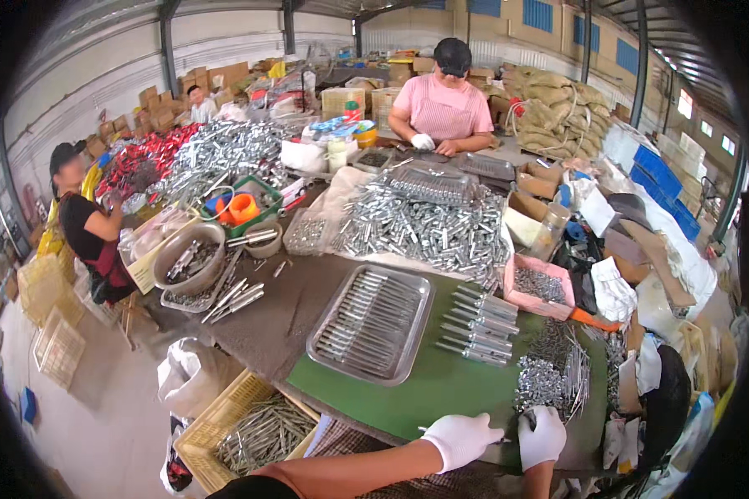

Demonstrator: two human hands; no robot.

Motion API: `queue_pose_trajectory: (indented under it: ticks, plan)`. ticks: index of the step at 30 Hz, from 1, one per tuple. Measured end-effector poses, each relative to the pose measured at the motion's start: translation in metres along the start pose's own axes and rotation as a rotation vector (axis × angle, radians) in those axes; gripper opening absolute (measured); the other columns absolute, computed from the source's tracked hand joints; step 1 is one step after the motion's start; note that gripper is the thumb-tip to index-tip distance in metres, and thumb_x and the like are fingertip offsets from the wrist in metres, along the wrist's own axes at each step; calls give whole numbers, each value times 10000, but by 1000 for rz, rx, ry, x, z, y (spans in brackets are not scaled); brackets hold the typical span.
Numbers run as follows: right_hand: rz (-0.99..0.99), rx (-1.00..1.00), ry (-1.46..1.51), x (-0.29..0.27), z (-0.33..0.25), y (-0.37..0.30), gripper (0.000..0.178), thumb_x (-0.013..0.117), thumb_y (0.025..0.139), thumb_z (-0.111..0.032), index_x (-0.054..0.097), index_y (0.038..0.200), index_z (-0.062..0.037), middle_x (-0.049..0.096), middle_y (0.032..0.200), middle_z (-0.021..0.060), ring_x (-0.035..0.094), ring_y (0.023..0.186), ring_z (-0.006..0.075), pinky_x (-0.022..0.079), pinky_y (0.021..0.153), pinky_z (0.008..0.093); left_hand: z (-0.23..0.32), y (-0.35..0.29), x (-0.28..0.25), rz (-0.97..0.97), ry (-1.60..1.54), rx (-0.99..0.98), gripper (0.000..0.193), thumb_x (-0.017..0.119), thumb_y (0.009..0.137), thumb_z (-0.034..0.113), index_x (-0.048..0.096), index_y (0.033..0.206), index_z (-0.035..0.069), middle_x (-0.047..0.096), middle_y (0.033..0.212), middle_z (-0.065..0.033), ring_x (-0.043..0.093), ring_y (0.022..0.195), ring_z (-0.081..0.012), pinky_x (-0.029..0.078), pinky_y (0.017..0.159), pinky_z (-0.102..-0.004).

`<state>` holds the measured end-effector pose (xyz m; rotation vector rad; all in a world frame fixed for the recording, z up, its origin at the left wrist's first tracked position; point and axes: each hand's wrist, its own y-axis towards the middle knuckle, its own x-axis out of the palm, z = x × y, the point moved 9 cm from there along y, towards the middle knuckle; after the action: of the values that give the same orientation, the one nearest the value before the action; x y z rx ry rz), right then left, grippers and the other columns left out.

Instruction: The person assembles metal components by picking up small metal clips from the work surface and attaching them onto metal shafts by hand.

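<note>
My left hand [462,441], in a white glove, is closed around a slim metal part, whose pointed ends stick out on both sides of the fist. Just to its right, my right hand [543,436], also gloved in white, has its fingers curled down at the near edge of a pile of small shiny metal fittings [541,384]. What those fingers hold, if anything, is hidden. Thin metal pins [576,374] lie beside the fittings. Beyond my hands, a row of metal tool-like pieces [481,324] rests on the green mat [391,406]. A clear plastic tray [314,343] holds rows of slender metal rods.
A large heap of metal sleeves [429,229] covers the table's middle. A pink bin [571,301] of small parts stands to its right. At lower left is a yellow crate [193,441] of metal rods. A co-worker [445,108] works across the table; another person [87,216] stands at left.
</note>
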<state>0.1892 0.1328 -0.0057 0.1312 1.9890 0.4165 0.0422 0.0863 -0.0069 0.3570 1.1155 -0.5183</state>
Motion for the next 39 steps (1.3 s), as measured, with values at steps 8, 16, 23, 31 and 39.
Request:
queue_pose_trajectory:
  ticks: [8, 16, 23, 31, 39]
  plan:
    - [-11, -9, 33, -9, -5, -9, 143, 727, 725, -135, 652, 839, -93, 643, 863, 127, 638, 774, 344, 504, 682, 443, 4, -1, -3, -99, -66, -34, 275, 531, 916, 180, 601, 1175, 123, 583, 968, -204, 675, 770, -390, 566, 694, -476]
    - [-78, -110, 233, -21, -39, -47, 160, 723, 695, -78, 631, 826, -70, 618, 792, 131, 616, 706, 329, 487, 629, 402, -1, -4, 8, 28, -58, -11, 277, 554, 919, 253, 576, 1187, 184, 557, 888, -177, 651, 635, -374, 552, 578, -473]
    - [-39, -100, 243, -25, -42, -49, 162, 722, 726, -49, 631, 855, -86, 652, 835, 131, 655, 758, 323, 522, 668, 393, -1, -3, 5, 0, -73, -42, 280, 535, 920, 247, 596, 1188, 193, 570, 880, -183, 663, 673, -374, 550, 592, -485]
    - [-52, 40, 302, -25, -28, -28, 138, 708, 764, -18, 643, 879, -57, 649, 857, 111, 651, 764, 282, 511, 679, 348, -8, 4, -8, -24, 25, -78, 218, 569, 890, 212, 601, 1104, 193, 561, 836, -140, 642, 649, -345, 538, 563, -467]
    - [-30, -30, 304, -20, -36, -38, 138, 710, 766, -43, 639, 879, -79, 650, 855, 109, 652, 719, 299, 515, 630, 371, -1, 2, -7, 13, 13, -60, 218, 599, 867, 207, 600, 1084, 183, 541, 823, -123, 621, 636, -332, 525, 558, -450]
